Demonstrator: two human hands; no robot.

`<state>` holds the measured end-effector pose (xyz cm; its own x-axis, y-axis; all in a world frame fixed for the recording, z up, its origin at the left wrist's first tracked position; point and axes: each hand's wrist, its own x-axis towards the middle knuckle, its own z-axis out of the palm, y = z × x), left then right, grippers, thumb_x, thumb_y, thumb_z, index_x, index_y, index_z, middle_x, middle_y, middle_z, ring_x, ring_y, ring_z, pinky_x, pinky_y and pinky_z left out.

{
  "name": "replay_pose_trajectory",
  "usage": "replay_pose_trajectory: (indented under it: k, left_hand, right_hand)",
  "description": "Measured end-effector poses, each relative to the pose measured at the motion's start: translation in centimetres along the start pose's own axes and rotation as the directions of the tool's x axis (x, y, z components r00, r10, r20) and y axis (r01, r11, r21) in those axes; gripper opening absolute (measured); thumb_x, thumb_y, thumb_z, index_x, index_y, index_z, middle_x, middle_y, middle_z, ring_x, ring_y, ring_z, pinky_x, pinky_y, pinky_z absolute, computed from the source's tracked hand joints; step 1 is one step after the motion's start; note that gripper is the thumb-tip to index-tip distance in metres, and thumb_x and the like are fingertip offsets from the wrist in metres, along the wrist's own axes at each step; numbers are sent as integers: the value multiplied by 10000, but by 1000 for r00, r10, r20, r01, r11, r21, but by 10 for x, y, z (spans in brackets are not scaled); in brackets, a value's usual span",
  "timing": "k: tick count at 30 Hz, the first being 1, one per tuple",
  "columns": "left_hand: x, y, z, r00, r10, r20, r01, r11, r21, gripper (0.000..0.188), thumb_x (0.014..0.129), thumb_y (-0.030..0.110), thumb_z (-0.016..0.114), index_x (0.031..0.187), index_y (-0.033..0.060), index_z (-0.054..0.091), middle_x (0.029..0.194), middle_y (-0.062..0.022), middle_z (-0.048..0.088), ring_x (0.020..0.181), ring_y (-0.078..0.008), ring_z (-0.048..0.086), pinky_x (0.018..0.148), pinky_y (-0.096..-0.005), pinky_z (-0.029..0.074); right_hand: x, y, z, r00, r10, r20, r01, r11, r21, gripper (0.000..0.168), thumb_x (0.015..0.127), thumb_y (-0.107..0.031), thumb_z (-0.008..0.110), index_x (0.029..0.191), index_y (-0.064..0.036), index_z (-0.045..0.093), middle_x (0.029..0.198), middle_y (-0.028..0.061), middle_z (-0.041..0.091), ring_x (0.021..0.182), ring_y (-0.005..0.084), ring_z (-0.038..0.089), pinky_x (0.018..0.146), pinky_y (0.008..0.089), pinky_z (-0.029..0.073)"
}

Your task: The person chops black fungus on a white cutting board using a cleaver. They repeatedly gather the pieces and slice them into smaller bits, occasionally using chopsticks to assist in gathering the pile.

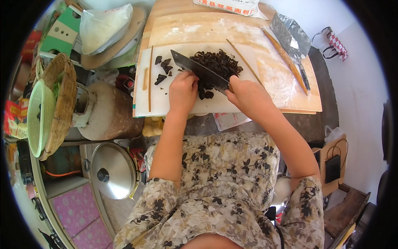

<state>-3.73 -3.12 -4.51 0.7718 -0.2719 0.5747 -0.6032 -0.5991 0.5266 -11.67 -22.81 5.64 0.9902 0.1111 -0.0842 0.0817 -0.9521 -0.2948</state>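
Observation:
My right hand (245,93) grips the handle of a dark cleaver (202,71), whose blade slants up to the left over a white cutting board (160,96). Curled fingers of my left hand (184,90) are against the blade's near side, pressing on dark pieces that look like wood ear fungus; what lies under the fingertips is hidden. Beyond the blade is a heap of dark shredded fungus (222,62). Larger uncut pieces (160,79) lie on the board left of the blade, and a few more (205,94) sit between my hands.
Thin sticks (150,84) lie on the board's left and right parts. A floury wooden board (270,77) holds a tapered rolling pin (287,63) and a metal scraper (283,29). A gas cylinder (108,112), wicker basket (63,102) and green colander (39,121) stand left. A wok lid (115,171) is lower left.

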Motion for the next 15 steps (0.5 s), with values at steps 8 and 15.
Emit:
replay_pose_trajectory:
  k: [8,15]
  left_hand:
    - [-1,3,-10,998,49,42,-50,998,25,119,751,21,712,863,42,748,965,-64,706,916,-270,653,829,-372,537]
    - [-4,2,-11,1000,1,-1,-1,1000,-14,115,769,-8,702,876,22,733,977,-81,697,911,-298,654,796,-395,548]
  right_hand:
    - [10,0,10,995,71,-69,-66,995,73,290,963,-286,610,940,-13,515,788,207,673,782,423,660,701,515,513]
    - [0,-2,-10,998,38,46,-40,998,48,266,967,-279,557,945,-15,540,802,216,684,801,418,674,729,507,529]
